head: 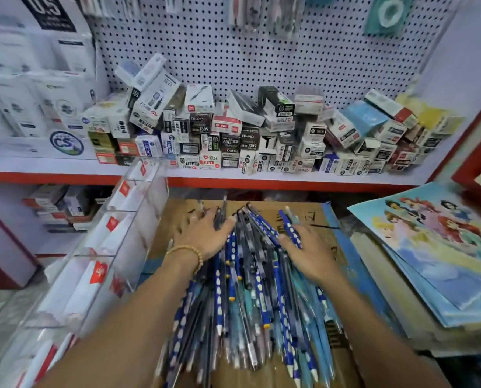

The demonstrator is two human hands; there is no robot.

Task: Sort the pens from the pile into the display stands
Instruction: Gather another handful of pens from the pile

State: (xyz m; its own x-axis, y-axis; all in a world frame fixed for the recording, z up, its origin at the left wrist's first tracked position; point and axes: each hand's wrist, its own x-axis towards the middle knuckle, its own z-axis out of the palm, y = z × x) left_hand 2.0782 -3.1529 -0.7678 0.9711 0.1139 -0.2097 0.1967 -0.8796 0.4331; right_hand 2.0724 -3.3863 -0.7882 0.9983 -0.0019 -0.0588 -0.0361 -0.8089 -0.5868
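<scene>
On cardboard, blue and dark pens heaped.

Pens blurred toward the bottom edge; left hand fingertips smeared; display stand cut off.

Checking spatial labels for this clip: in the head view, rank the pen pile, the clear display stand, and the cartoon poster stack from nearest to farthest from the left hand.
From the left hand:
1. Pen pile, under its fingers.
2. Clear display stand, just to its left.
3. Cartoon poster stack, far right, beyond the right hand.
</scene>
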